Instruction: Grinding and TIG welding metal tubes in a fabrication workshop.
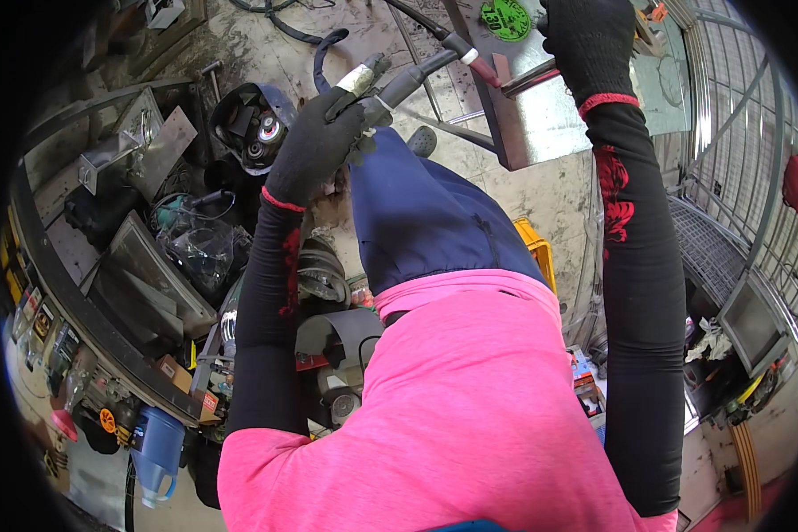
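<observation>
My left hand (315,146), in a dark knit glove with a whitish patch on one finger, is closed around the grey handle of a torch-like tool (405,86). The tool points up and right; near its far end are a white ring and a dark red tip (482,71). That tip lies close to a shiny metal tube (532,78) over a metal sheet (554,120). My right hand (591,49), gloved too, is closed at the tube's right end; its fingers are partly hidden. A round green label (506,18) lies left of it.
A helmet-like shell (255,129) with a round-faced part sits left, near a dark metal frame (71,310) with scrap plates. A blue jug (157,452) stands lower left. Wire mesh racks (731,133) line the right. A yellow crate (535,248) is beside my legs.
</observation>
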### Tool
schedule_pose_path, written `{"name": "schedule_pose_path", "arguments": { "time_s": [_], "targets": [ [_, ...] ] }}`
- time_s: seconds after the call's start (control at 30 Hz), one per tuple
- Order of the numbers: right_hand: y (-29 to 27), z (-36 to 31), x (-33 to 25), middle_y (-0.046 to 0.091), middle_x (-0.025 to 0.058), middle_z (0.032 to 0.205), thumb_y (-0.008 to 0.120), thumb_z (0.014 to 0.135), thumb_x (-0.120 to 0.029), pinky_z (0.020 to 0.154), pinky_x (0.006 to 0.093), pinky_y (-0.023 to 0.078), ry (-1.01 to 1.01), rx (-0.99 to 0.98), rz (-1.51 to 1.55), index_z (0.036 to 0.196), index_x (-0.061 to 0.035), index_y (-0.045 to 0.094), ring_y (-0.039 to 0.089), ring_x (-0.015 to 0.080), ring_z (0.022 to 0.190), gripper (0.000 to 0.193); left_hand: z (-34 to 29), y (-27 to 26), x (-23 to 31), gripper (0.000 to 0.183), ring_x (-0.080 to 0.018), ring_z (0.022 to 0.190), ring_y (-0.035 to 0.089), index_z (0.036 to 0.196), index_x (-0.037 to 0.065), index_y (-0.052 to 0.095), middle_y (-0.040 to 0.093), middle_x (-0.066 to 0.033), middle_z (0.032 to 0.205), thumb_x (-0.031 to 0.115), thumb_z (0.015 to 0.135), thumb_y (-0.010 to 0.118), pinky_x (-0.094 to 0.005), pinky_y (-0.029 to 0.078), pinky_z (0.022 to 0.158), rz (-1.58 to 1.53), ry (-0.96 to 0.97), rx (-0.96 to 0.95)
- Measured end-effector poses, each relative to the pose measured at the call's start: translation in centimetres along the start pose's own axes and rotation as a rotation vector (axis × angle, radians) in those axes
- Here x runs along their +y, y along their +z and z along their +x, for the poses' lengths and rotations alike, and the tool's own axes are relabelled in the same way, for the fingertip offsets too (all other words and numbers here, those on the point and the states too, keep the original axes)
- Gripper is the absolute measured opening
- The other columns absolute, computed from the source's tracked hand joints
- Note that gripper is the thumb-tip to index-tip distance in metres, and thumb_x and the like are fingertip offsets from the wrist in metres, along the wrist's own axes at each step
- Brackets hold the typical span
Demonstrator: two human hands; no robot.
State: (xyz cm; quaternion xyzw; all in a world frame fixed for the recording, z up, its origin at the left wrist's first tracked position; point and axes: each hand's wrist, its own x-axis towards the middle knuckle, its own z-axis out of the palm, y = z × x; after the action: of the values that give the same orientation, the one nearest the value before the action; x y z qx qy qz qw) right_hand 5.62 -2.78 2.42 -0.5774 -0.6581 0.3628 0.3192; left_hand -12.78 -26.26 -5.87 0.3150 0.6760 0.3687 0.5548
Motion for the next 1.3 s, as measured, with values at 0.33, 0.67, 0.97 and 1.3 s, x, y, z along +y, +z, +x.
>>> {"name": "schedule_pose_path", "arguments": {
  "time_s": [0.33,0.67,0.97,1.3],
  "targets": [
    [-2.6,-0.1,2.9,0.052,-0.0026,0.068,0.064,0.109,-0.021,0.043,0.0284,0.040,0.066,-0.038,0.121,0.127,-0.0034,0.069,0.048,0.0078,0.049,0.025,-2.1,1.3,-1.5,0.039,-0.0185,0.080,0.077,0.137,-0.006,0.064,0.079,-0.0154,0.107,0.022,0.109,0.059,-0.0334,0.064,0.068,-0.674,-0.028,0.182],
    [-3.8,-1.1,5.1,0.068,0.0105,0.085,0.068,0.107,-0.017,0.063,0.0324,0.049,-0.560,0.003,-0.301,0.154,0.0026,0.055,0.057,0.0139,0.068,0.052,-4.0,1.2,-3.3,0.043,-0.0175,0.077,0.074,0.148,0.002,0.058,0.077,-0.0135,0.110,0.025,0.112,0.060,-0.0333,0.064,0.067,-0.705,-0.076,0.215],
    [-4.4,-4.7,0.9,0.072,0.0045,0.119,0.072,0.105,-0.010,0.079,0.0278,0.060,-0.249,-0.309,0.248,0.149,-0.0034,0.060,0.070,0.0097,0.092,0.046,-7.0,-0.1,-2.0,0.046,-0.0164,0.096,0.075,0.155,0.004,0.056,0.074,-0.0093,0.123,0.021,0.113,0.057,-0.0326,0.063,0.084,-0.703,-0.029,0.295],
    [-17.5,-0.3,-1.4,0.077,0.0134,0.125,0.065,0.112,-0.023,0.105,0.0357,0.056,-0.239,-0.228,0.550,0.137,0.0026,0.069,0.073,0.0211,0.120,0.036,-9.4,0.1,0.7,0.040,-0.0135,0.098,0.074,0.149,0.002,0.060,0.075,-0.0080,0.117,0.019,0.112,0.059,-0.0300,0.063,0.081,-0.752,0.128,0.332]
  ]
}}
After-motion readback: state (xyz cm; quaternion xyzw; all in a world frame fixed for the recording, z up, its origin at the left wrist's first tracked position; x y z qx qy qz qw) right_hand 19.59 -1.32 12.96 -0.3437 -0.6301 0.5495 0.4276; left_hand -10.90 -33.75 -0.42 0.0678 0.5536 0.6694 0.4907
